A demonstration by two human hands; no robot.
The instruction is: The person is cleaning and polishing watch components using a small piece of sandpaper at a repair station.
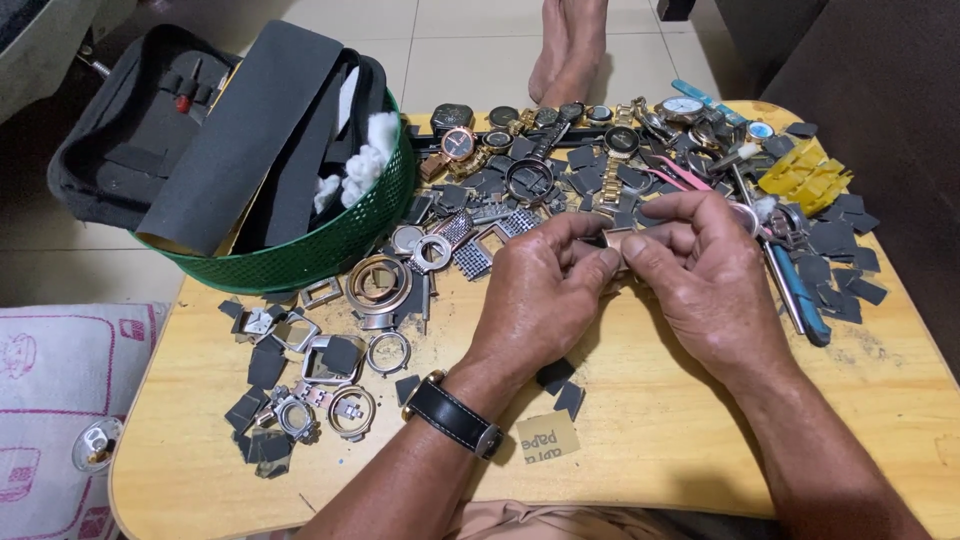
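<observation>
you hold a small square watch case (612, 240), metal with a rosy tint, above the middle of the wooden table (640, 420). your left hand (540, 290) and your right hand (705, 270) both pinch it with thumb and fingers, knuckles up, wrists low. one black strap watch (455, 415) sits on your left wrist. one green basket (330, 245) stands at the left.

Small metal part (612, 240) mostly hidden between hands; foot (568, 45) cut off.
</observation>
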